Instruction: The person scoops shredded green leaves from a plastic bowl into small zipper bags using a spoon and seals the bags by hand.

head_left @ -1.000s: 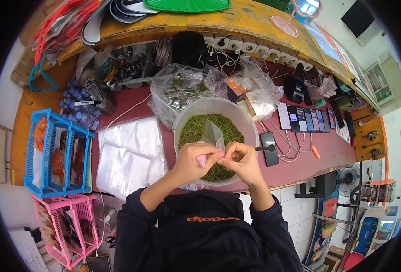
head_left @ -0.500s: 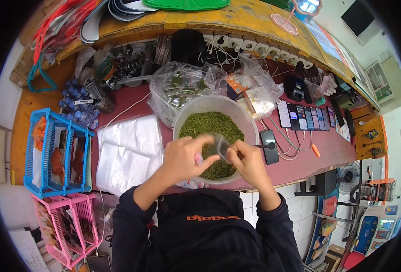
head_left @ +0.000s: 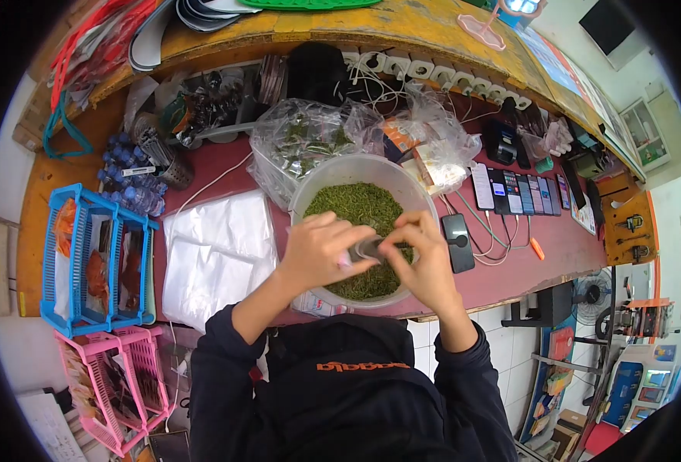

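Cluttered maroon worktop (head_left: 510, 269) | both hands over tub of green flakes (head_left: 360, 204) | left hand (head_left: 321, 250) and right hand (head_left: 425, 258) fingers pinching small clear bag (head_left: 367, 248)

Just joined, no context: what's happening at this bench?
A person holds a small clear bag between the left hand and right hand, over a plastic tub filled with green dried flakes. A stack of empty clear bags lies left of the tub, with blue baskets beyond it. A row of phones sits to the right.

Single head view, steeply downward, close above the bench (head_left: 510, 285).
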Tool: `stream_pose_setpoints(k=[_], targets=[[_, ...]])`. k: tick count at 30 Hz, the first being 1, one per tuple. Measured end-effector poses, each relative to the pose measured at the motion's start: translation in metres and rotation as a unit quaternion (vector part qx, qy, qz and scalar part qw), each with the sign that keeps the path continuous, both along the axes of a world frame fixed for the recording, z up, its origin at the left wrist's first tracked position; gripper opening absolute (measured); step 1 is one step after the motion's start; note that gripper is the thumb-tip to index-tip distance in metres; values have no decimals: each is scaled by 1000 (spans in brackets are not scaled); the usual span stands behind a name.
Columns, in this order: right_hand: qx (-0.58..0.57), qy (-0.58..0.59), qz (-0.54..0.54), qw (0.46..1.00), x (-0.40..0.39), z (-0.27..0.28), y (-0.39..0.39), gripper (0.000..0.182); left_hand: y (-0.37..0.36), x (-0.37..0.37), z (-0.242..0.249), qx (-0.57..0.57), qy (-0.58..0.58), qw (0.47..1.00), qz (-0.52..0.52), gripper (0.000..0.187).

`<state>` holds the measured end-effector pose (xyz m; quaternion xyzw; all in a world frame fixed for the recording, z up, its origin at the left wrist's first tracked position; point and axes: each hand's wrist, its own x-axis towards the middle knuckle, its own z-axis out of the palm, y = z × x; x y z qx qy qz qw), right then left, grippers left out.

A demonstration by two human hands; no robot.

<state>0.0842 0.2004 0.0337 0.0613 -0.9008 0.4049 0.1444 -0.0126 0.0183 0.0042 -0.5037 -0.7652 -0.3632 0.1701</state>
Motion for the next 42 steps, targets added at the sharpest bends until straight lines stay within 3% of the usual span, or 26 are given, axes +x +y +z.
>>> stream_pose_setpoints(k=[2,3,4,6,7,9,14,16,17,19,23,24,30,31,33,38,41,42], targets=[[221,47,-100,969,-4,-9,8,13,-11,-8,-4,2,-17,1000,11,45],[307,28,-93,947,-2,-23,15,10,-16,-13,-5,36,-43,998,21,45],[307,28,-93,947,1,-35,19,10,-21,-17,-1,68,-69,995,31,46],[364,-171,-29,915,8,-49,20,15,-39,-17,6,51,-113,991,55,51],[364,-106,-8,926,11,-49,22,20,-46,-18,6,52,-149,985,64,54],[359,-108,24,927,16,-40,18,19,-55,-18,3,64,-197,976,72,62],[324,-131,74,934,17,-20,-3,14,-52,-16,6,85,-193,975,66,61],[218,-144,51,964,9,-22,0,11,-50,-16,4,98,-187,975,63,62],[218,-143,53,964,7,-23,3,11,-49,-17,3,103,-195,974,60,62],[75,-204,10,976,5,-23,18,14,-51,-17,2,108,-202,972,59,63],[-22,-228,-42,973,11,-3,40,13,-45,-14,-2,40,-268,960,73,66],[-22,-228,-44,972,13,6,39,13,-41,-12,-3,5,-284,955,84,65],[80,73,-147,983,17,24,17,14,-9,2,-1,-41,-267,960,76,63],[81,73,-145,983,16,22,14,14,-6,3,-2,-20,-262,962,78,61],[242,190,-125,943,16,18,10,15,-3,4,3,-21,-270,959,79,60],[262,205,-165,929,23,28,13,14,-7,7,4,-29,-269,957,104,57],[219,7,-165,962,32,50,30,18,-11,11,-1,-13,-207,966,157,55],[219,6,-167,961,28,49,27,18,-10,12,-4,0,-148,973,175,57]])
